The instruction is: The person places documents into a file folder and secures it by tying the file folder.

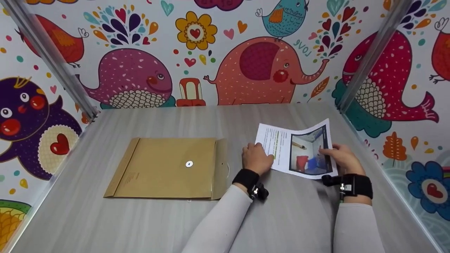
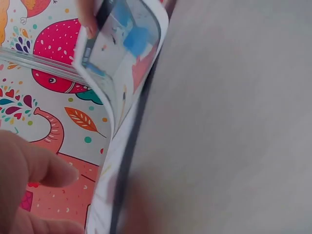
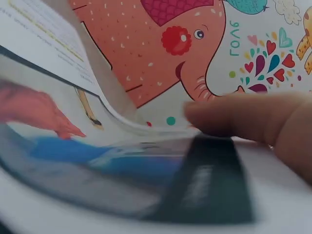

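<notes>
The right hand [image 1: 346, 160] pinches the printed sheet [image 1: 297, 149] at its three o'clock edge, thumb on the photo side, barely parted from the fingers. The left hand [image 1: 257, 158] sits at about nine o'clock of the sheet, fingers bent; I can't tell whether it grips. Working from both sides probably keeps the bowed paper spread and steady. The sheet is at two o'clock on the wood-grain tabletop [image 1: 158, 225]. The kraft string-tie envelope [image 1: 172, 168] lies apart, towards nine o'clock, perhaps to leave elbow room.
</notes>
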The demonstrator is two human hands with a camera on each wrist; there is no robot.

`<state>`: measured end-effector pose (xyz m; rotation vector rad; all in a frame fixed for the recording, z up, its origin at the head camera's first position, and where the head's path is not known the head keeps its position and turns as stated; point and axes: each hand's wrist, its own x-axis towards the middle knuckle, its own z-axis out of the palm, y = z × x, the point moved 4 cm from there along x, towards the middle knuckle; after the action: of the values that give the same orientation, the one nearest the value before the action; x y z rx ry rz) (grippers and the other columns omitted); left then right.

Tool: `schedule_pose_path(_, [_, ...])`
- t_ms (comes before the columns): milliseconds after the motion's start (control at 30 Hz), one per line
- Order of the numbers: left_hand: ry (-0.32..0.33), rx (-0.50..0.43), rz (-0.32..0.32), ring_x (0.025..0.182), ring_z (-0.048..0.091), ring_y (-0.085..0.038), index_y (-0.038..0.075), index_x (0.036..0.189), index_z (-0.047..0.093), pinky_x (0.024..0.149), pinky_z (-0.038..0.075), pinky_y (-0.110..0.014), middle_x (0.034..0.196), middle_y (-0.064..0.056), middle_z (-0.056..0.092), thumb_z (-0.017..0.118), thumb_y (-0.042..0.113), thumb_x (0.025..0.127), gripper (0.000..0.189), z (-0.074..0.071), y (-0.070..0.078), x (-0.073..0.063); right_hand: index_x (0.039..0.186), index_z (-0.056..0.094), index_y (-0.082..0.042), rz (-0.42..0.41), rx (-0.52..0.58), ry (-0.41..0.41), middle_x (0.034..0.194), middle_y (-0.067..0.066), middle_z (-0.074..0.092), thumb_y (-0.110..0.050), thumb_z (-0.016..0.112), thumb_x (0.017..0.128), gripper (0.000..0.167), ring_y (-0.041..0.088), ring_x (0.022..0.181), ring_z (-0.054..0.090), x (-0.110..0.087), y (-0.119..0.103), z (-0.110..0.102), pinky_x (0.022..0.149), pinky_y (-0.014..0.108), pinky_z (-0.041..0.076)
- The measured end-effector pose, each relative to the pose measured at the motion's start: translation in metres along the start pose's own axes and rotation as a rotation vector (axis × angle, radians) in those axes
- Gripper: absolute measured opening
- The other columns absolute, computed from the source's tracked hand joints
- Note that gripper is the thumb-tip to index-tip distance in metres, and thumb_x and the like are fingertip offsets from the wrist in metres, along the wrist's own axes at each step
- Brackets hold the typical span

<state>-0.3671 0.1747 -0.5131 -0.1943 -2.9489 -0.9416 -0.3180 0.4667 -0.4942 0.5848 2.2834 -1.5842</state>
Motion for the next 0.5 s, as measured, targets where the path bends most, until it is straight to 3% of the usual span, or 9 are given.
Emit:
schedule_pose_path(133, [-0.005,-0.002,-0.001,0.107,0.056,-0.028,0.005,0.123,0.072,0.094,0.047,-0.041,0.116,-0.012,0.067,0.072,0.039,0.094,0.045,0.001,-0.001,-0.001,0.165,0.015,0.008,-0.028,-0.099,-0.035,0.151,0.033,0.043,-0.025,0.059,0.108,0.079,0.032,0.118,0.060,-0.001,0.002,0.002,0.102,0.046,0.057])
schedule_pose_path(233, [-0.012,-0.011,-0.013,0.109,0.057,-0.029,0.005,0.126,0.071,0.095,0.048,-0.041,0.118,-0.013,0.067,0.070,0.039,0.096,0.045,-0.002,-0.001,0.000,0.163,0.019,0.009,-0.057,-0.108,-0.042,0.146,0.029,0.051,-0.021,0.057,0.109,0.073,0.028,0.111,0.064,-0.002,0.000,0.000,0.097,0.042,0.059])
schedule_pose_path(367, [-0.007,-0.037,-0.030,0.111,0.060,-0.031,0.004,0.129,0.069,0.094,0.050,-0.043,0.119,-0.015,0.068,0.070,0.038,0.096,0.047,-0.010,-0.002,0.002,0.164,0.021,0.005,-0.126,0.009,-0.083,0.123,0.007,0.068,-0.023,0.056,0.110,0.070,0.014,0.102,0.069,-0.002,-0.009,-0.003,0.090,0.034,0.062])
schedule_pose_path(500, [-0.001,-0.070,-0.022,0.108,0.065,-0.033,0.004,0.129,0.069,0.090,0.055,-0.043,0.118,-0.016,0.068,0.071,0.036,0.095,0.046,-0.019,0.001,0.000,0.168,0.016,0.000,-0.185,0.181,-0.130,0.104,-0.012,0.070,-0.022,0.060,0.109,0.077,0.007,0.096,0.072,-0.006,-0.018,-0.004,0.085,0.030,0.064])
